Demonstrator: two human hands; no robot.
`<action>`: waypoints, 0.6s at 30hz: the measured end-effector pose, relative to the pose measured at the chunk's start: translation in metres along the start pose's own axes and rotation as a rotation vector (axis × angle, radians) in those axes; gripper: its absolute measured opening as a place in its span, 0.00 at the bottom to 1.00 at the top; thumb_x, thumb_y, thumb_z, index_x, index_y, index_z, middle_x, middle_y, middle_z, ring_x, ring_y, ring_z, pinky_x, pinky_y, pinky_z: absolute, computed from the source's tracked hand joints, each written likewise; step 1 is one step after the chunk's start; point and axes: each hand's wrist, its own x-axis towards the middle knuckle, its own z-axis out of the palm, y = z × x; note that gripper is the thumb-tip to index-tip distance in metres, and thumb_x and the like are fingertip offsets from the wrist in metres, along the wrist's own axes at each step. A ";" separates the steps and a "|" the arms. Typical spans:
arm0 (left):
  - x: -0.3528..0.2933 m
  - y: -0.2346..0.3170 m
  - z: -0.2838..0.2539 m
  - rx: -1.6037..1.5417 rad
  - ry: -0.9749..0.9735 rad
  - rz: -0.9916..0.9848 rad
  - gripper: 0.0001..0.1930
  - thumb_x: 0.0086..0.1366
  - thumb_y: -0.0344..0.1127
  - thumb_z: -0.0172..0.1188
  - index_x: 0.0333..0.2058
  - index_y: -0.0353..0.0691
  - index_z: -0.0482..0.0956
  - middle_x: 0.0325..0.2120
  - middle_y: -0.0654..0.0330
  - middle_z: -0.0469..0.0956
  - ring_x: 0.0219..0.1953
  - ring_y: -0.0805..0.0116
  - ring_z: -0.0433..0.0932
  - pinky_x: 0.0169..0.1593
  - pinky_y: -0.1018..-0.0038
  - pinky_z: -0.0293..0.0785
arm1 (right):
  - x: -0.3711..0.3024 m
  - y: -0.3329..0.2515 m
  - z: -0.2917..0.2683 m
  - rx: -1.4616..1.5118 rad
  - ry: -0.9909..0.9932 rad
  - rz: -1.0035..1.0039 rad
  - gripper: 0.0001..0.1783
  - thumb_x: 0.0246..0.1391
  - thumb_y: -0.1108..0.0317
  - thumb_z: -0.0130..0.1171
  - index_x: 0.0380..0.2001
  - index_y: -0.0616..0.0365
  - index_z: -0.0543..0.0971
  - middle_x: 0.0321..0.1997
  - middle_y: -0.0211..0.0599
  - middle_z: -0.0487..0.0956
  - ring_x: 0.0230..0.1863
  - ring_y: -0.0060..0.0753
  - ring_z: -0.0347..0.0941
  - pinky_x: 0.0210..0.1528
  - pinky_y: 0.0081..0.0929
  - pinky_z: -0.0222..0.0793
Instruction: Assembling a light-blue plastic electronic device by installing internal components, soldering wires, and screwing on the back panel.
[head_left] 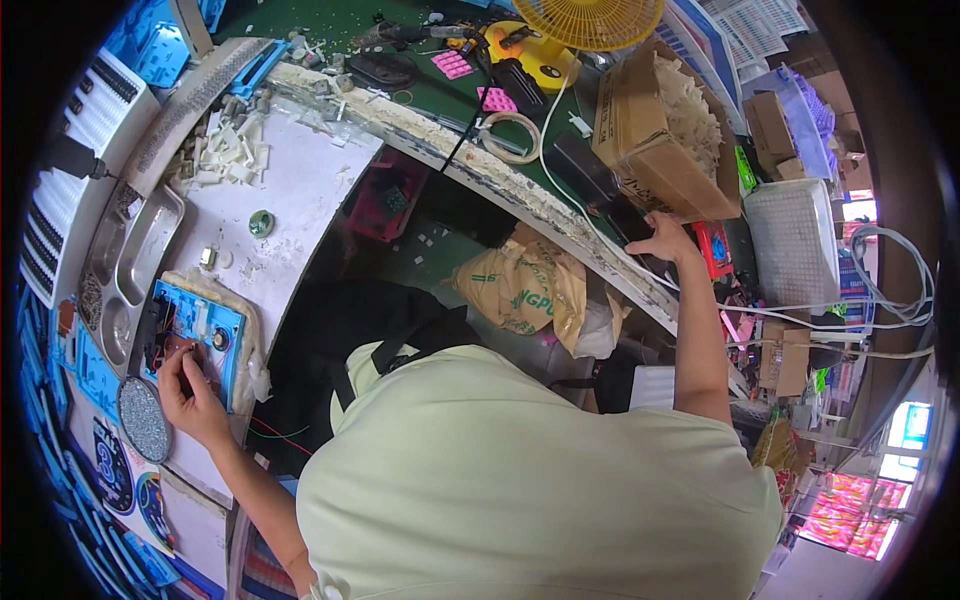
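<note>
My left hand (192,400) is at the left bench, over an open blue plastic housing (232,335) with small parts and thin wires inside. Its fingers are curled and pressed together against the housing; whatever they pinch is too small to make out. The housing lies on a pale, padded pad (256,345). Stretched out to the far right, my right hand (665,240) has thumb and fingers apart. It rests by a long dark box (585,170), below a cardboard box (630,125) filled with pale pieces.
Beside the housing are a metal compartment tray (150,240) and a round dish of grey granules (143,420). White plastic bits (235,150) and a green roll (261,223) lie farther up. A power screwdriver (75,158) juts in left. Cables and a yellow fan (590,15) occupy the back bench.
</note>
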 end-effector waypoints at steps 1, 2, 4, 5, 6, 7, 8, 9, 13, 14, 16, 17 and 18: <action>0.000 0.001 -0.001 0.012 -0.001 0.004 0.06 0.70 0.24 0.57 0.40 0.30 0.81 0.36 0.57 0.81 0.38 0.70 0.79 0.45 0.76 0.75 | 0.002 -0.004 -0.002 -0.025 -0.034 0.013 0.53 0.26 0.42 0.79 0.53 0.69 0.76 0.55 0.56 0.78 0.58 0.51 0.74 0.61 0.36 0.70; 0.001 0.001 -0.001 0.023 -0.002 0.008 0.06 0.70 0.24 0.57 0.40 0.30 0.81 0.36 0.57 0.81 0.38 0.70 0.79 0.45 0.76 0.75 | 0.005 -0.007 -0.004 -0.071 -0.060 0.019 0.53 0.26 0.41 0.79 0.52 0.69 0.77 0.55 0.56 0.78 0.58 0.50 0.74 0.60 0.36 0.70; 0.002 0.001 -0.001 0.031 -0.007 0.026 0.06 0.70 0.24 0.57 0.40 0.30 0.81 0.36 0.57 0.81 0.38 0.70 0.79 0.45 0.76 0.75 | 0.008 -0.012 -0.009 -0.168 -0.105 0.040 0.53 0.25 0.40 0.79 0.52 0.68 0.77 0.54 0.56 0.78 0.57 0.50 0.75 0.59 0.36 0.70; 0.002 0.000 -0.001 0.035 -0.009 0.035 0.06 0.70 0.24 0.57 0.40 0.30 0.81 0.36 0.57 0.81 0.38 0.70 0.79 0.45 0.76 0.75 | 0.008 -0.009 -0.005 -0.187 -0.058 0.027 0.52 0.23 0.40 0.78 0.50 0.67 0.78 0.53 0.56 0.79 0.56 0.49 0.75 0.57 0.36 0.70; 0.001 0.001 -0.001 0.035 -0.008 0.026 0.06 0.70 0.24 0.57 0.40 0.30 0.81 0.36 0.57 0.81 0.37 0.70 0.79 0.45 0.76 0.75 | 0.008 -0.010 -0.006 -0.182 -0.070 0.029 0.52 0.24 0.40 0.78 0.49 0.67 0.78 0.54 0.57 0.78 0.57 0.52 0.74 0.59 0.38 0.69; 0.001 0.002 -0.001 0.034 -0.007 0.016 0.06 0.70 0.24 0.57 0.40 0.30 0.82 0.36 0.57 0.81 0.37 0.70 0.79 0.45 0.76 0.75 | 0.007 -0.012 -0.007 -0.177 -0.081 0.032 0.51 0.24 0.39 0.77 0.48 0.67 0.78 0.55 0.59 0.78 0.58 0.54 0.73 0.62 0.40 0.67; 0.001 0.003 -0.001 0.033 -0.006 0.006 0.06 0.70 0.24 0.57 0.40 0.30 0.82 0.36 0.57 0.81 0.37 0.70 0.79 0.45 0.76 0.75 | 0.007 -0.014 -0.010 -0.172 -0.092 0.035 0.50 0.24 0.39 0.77 0.47 0.67 0.78 0.56 0.60 0.77 0.59 0.57 0.72 0.64 0.42 0.66; 0.001 0.004 -0.002 0.040 -0.011 0.005 0.06 0.70 0.24 0.57 0.40 0.30 0.82 0.36 0.57 0.81 0.38 0.70 0.79 0.46 0.76 0.75 | 0.007 -0.016 -0.010 -0.186 -0.108 0.046 0.50 0.24 0.39 0.77 0.47 0.67 0.78 0.57 0.61 0.77 0.60 0.57 0.71 0.64 0.42 0.65; 0.001 0.004 -0.003 0.066 -0.023 -0.005 0.06 0.70 0.24 0.56 0.41 0.30 0.82 0.36 0.56 0.81 0.39 0.69 0.79 0.46 0.76 0.76 | 0.008 -0.019 -0.012 -0.253 -0.133 0.059 0.50 0.24 0.39 0.77 0.46 0.67 0.78 0.56 0.60 0.77 0.62 0.59 0.68 0.64 0.43 0.65; 0.000 0.003 -0.003 0.073 -0.024 -0.010 0.06 0.70 0.24 0.56 0.41 0.30 0.82 0.37 0.56 0.81 0.39 0.69 0.79 0.47 0.75 0.76 | 0.008 -0.020 -0.011 -0.272 -0.130 0.054 0.49 0.24 0.39 0.77 0.46 0.67 0.78 0.56 0.60 0.77 0.62 0.60 0.68 0.64 0.43 0.66; 0.000 0.002 -0.005 0.096 -0.028 0.016 0.06 0.70 0.24 0.56 0.41 0.30 0.82 0.37 0.56 0.81 0.40 0.68 0.79 0.47 0.75 0.76 | 0.001 -0.029 -0.015 -0.253 -0.107 0.040 0.48 0.24 0.39 0.76 0.44 0.66 0.79 0.54 0.60 0.78 0.60 0.59 0.69 0.62 0.43 0.66; 0.000 0.001 -0.005 0.108 -0.030 0.029 0.06 0.70 0.23 0.56 0.41 0.30 0.82 0.37 0.56 0.81 0.40 0.68 0.79 0.47 0.75 0.76 | -0.002 -0.032 -0.017 -0.244 -0.096 0.034 0.47 0.23 0.39 0.76 0.43 0.66 0.79 0.54 0.60 0.78 0.59 0.59 0.70 0.62 0.43 0.67; 0.000 0.001 -0.005 0.100 -0.029 0.021 0.06 0.70 0.23 0.56 0.41 0.30 0.82 0.37 0.56 0.82 0.40 0.67 0.79 0.47 0.75 0.76 | -0.003 -0.033 -0.018 -0.245 -0.104 0.036 0.46 0.24 0.39 0.76 0.42 0.66 0.79 0.53 0.59 0.79 0.58 0.59 0.71 0.61 0.43 0.67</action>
